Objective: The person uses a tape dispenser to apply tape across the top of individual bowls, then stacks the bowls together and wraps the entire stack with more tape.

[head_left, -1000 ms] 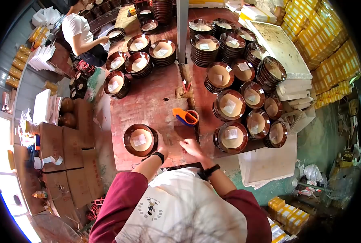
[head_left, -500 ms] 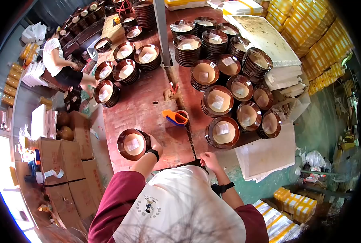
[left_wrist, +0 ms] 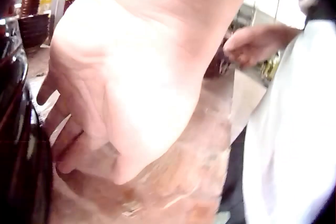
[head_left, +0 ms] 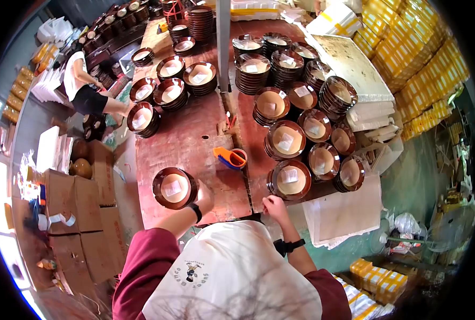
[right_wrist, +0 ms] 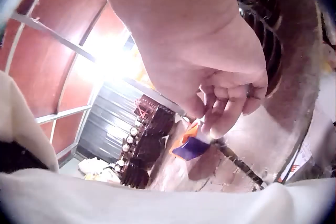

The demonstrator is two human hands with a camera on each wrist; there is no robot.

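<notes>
A stack of dark brown bowls (head_left: 174,188) with pale insides, a small white packet in the top one, stands near the table's front left. Beside its right side is the left hand (head_left: 205,196); in the left wrist view the left hand (left_wrist: 126,71) has loosely bent, spread fingers, their tips low by the shiny bowl sides (left_wrist: 23,129). Whether they touch the bowls cannot be told. The right hand (head_left: 276,208), over the front table edge, holds nothing; in the right wrist view the right hand (right_wrist: 215,66) has loosely curled fingers.
An orange and blue tape dispenser (head_left: 228,158) lies mid-table beside a metal post (head_left: 223,45). Many bowl stacks (head_left: 289,180) stand on the right, with others (head_left: 143,118) at the back left. White foam boxes (head_left: 346,208) are at the right edge. Another person (head_left: 82,85) is at the left.
The right hand has drawn back to the right, from over the table to its front edge. The left hand stays beside the bowls. The other person has moved away from the table.
</notes>
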